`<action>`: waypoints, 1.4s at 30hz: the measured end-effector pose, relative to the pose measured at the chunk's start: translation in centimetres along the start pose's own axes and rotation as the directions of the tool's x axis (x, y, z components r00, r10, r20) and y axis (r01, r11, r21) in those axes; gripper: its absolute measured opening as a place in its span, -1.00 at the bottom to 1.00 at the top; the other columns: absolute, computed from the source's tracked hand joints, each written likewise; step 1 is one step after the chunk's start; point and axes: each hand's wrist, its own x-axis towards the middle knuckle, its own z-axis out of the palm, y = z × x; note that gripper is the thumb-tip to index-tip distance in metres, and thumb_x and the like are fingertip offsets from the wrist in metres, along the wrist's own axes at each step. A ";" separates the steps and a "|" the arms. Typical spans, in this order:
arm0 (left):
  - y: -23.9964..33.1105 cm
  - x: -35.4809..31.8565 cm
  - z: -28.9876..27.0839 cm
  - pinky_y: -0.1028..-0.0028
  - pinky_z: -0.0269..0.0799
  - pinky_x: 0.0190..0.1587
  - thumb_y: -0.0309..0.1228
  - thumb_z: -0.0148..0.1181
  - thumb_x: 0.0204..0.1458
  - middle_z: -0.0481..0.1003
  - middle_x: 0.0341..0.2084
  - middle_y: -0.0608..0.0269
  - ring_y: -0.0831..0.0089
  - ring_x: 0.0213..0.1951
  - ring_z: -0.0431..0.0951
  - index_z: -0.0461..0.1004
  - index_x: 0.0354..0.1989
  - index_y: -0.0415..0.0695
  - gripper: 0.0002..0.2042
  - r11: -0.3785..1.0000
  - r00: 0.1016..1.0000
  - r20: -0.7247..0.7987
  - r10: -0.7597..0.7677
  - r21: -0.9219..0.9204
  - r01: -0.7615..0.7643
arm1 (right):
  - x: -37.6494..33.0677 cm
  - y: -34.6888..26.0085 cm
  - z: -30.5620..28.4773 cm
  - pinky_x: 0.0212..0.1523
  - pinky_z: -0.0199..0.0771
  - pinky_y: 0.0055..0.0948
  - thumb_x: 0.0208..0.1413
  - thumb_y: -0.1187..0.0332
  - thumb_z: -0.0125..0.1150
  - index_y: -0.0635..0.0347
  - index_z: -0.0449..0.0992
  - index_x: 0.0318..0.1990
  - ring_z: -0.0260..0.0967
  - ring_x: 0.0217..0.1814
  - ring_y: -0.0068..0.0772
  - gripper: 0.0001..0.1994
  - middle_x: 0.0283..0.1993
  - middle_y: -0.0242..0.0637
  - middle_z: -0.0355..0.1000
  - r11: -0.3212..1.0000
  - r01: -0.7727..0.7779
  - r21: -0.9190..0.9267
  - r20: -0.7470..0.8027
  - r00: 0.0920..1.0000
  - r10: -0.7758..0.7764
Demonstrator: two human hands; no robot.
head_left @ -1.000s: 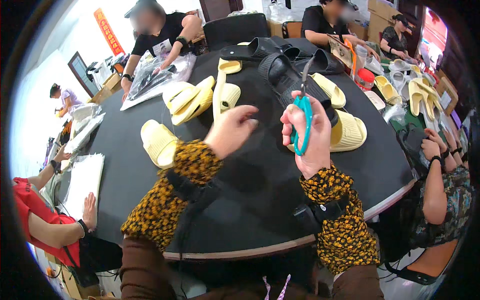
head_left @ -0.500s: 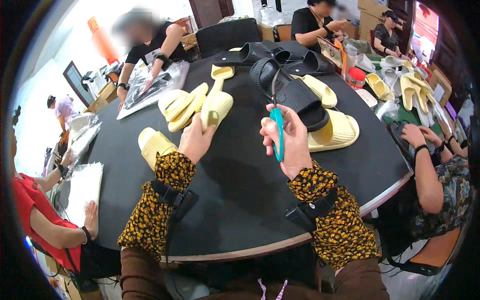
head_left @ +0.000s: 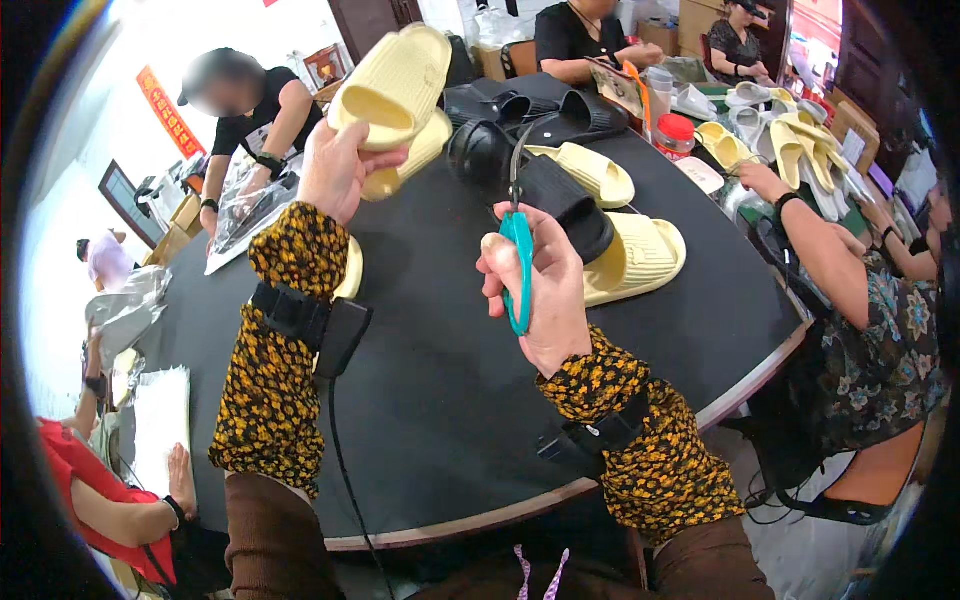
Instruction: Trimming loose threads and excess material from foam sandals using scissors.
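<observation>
Holding a yellow slipper (head_left: pixel 400 75) by its near end, our left hand (head_left: pixel 338 170) has it raised above the far part of the black table (head_left: pixel 440 410); the fingers are pressed narrow on it. Just behind, a second yellow slipper (head_left: pixel 428 148) shows; whether this hand holds it too, we cannot tell. Our right hand (head_left: pixel 540 285) is above the middle of the table, with its fingers curled around the teal scissors (head_left: pixel 517 270), whose blades point toward the table's far side. The blades pass before a black slipper (head_left: pixel 562 195); if they touch it, we cannot tell. On the table's far right part lie more black slippers (head_left: pixel 575 120) and two yellow slippers (head_left: pixel 645 265). Near the table's right far edge, we see a red-lidded jar (head_left: pixel 675 135). At the table's far left side, a co-worker in black (head_left: pixel 282 105) handles a clear plastic bag (head_left: pixel 235 235); at its left side, a co-worker in red (head_left: pixel 95 495) rests one hand on white sheets (head_left: pixel 160 410).
</observation>
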 end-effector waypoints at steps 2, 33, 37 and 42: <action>-0.2 1.3 1.2 0.32 0.54 -0.20 -0.52 -0.22 0.13 0.38 -0.10 -0.04 0.18 -0.17 0.51 0.18 0.04 -0.35 -0.69 0.998 0.997 0.029 0.065 -0.023 -0.064 | 0.1 0.3 0.0 -0.69 0.20 -0.70 -0.01 0.37 0.22 0.31 0.26 -0.01 0.24 -0.60 -0.67 -0.58 -0.48 -0.36 0.35 1.000 0.004 -0.002 -0.015 1.000 -0.004; -2.9 -8.0 -4.5 0.56 0.42 -0.32 -0.35 -0.01 0.10 0.49 -0.40 0.21 0.53 -0.39 0.49 0.44 -0.22 -0.29 -0.75 0.803 0.990 -0.101 -0.098 0.580 0.139 | -0.3 0.6 0.0 -0.66 0.27 -0.71 0.00 0.39 0.20 0.24 0.26 0.02 0.26 -0.58 -0.67 -0.59 -0.45 -0.32 0.35 1.000 -0.006 -0.011 0.056 0.998 0.006; -3.8 -12.8 -12.2 0.29 0.41 -0.30 -0.32 0.03 -0.01 0.52 -0.46 0.00 0.10 -0.37 0.53 0.51 -0.36 -0.21 -0.78 0.106 0.986 -0.093 0.139 0.991 0.078 | -0.6 1.4 0.2 -0.68 0.23 -0.70 -0.01 0.38 0.21 0.27 0.26 0.00 0.25 -0.60 -0.67 -0.59 -0.46 -0.34 0.35 0.997 -0.059 -0.053 0.135 0.989 0.066; -4.6 -17.4 -9.5 0.12 0.30 -0.09 -0.23 0.05 -0.02 0.50 -0.40 0.17 0.18 -0.17 0.46 0.45 -0.44 -0.12 -0.79 -0.241 0.981 -0.013 -0.191 0.970 -0.034 | -0.8 2.3 -0.3 -0.71 0.22 -0.70 0.00 0.36 0.21 0.30 0.26 -0.03 0.24 -0.62 -0.69 -0.60 -0.47 -0.35 0.34 0.972 -0.182 -0.149 0.197 0.958 0.210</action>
